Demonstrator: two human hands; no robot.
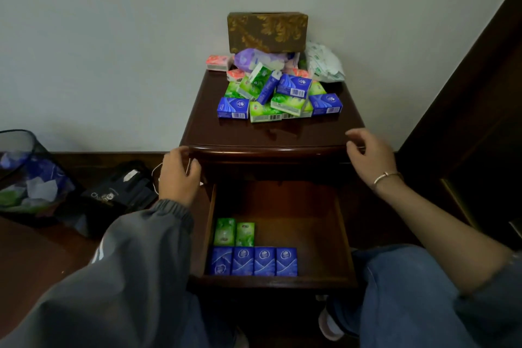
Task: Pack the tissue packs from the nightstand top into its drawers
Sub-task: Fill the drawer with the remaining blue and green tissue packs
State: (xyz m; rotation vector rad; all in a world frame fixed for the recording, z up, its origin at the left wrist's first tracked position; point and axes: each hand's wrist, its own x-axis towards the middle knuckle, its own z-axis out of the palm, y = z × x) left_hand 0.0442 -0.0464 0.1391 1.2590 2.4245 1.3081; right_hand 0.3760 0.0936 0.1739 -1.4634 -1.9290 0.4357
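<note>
Nightstand top (271,133): jumbled blue-green tissue packs (278,97)

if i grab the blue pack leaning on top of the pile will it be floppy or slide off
The leaning blue pack looks boxy with crisp edges, so probably soft but shape-holding, and light. Its glossy wrapper may be slippery. It rests tilted on the green packs, so lifting it may shift them.

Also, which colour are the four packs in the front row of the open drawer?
Blue, with white markings; seen in the head view.
</note>
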